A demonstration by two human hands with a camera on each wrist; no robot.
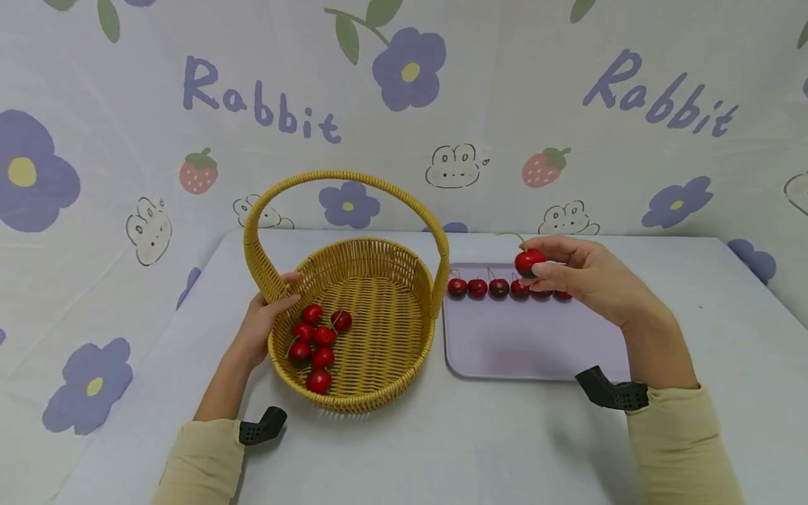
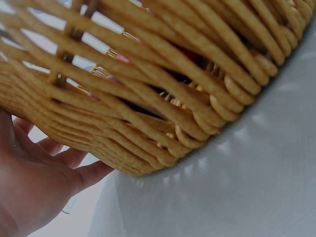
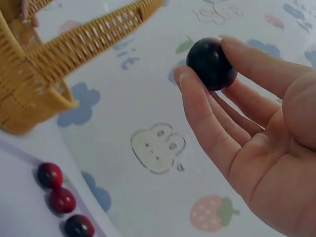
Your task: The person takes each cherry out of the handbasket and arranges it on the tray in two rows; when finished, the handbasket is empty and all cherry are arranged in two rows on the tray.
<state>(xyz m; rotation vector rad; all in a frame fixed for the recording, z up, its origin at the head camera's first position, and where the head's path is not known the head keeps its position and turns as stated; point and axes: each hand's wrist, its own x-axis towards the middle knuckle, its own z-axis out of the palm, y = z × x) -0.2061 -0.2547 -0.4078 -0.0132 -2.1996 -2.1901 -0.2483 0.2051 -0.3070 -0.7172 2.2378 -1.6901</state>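
Observation:
My right hand [image 1: 583, 273] pinches a red cherry [image 1: 529, 263] by its sides, thumb against fingertips, above the tray's far edge. Its thin stem points up and left; in the right wrist view the held cherry [image 3: 211, 64] looks dark. With my left hand [image 1: 261, 319] I grip the left rim of a yellow wicker basket [image 1: 385, 337] near the handle's foot. Several cherries [image 1: 323, 337] lie in the basket's left part. On the lilac tray [image 1: 511, 344], a row of cherries [image 1: 477, 287] runs along the far edge, partly hidden by my right hand.
The basket's tall arched handle [image 1: 346, 175] rises over it. Basket and tray stand side by side on a white table [image 1: 404, 449]. Behind hangs a printed cloth [image 1: 492, 91] with flowers and rabbits. A black wrist camera [image 1: 611, 390] sits on the right forearm.

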